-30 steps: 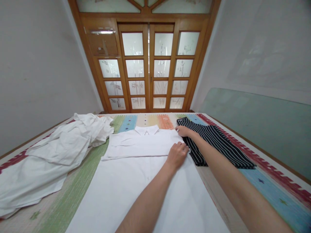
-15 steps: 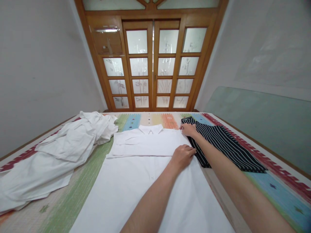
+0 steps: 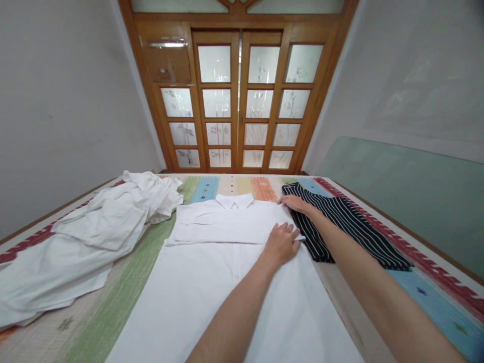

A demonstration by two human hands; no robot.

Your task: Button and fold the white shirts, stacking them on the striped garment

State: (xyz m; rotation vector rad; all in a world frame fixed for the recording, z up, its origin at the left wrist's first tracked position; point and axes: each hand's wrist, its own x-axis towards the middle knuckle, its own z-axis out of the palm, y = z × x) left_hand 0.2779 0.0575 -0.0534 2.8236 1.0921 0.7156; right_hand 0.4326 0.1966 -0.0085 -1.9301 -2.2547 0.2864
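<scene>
A white collared shirt [image 3: 212, 282] lies flat on a striped, many-coloured mat [image 3: 427, 287], its collar [image 3: 234, 200] at the far end and a sleeve folded across the chest. My left hand [image 3: 282, 243] rests palm down on the shirt's right side, by the end of the folded sleeve, fingers spread. My right hand [image 3: 295, 202] lies on the shirt's far right shoulder corner, fingers stretched out flat, right beside a black garment with white stripes [image 3: 351, 227].
A heap of crumpled white clothes [image 3: 94, 232] lies on the mat's left side. Wooden doors with frosted glass panes [image 3: 242, 101] stand beyond the mat. A pale green panel [image 3: 397, 191] runs along the right wall.
My left hand has spread flat on the shirt and shifted slightly. My right hand has flattened on the shoulder corner. The view has drifted a little to the left.
</scene>
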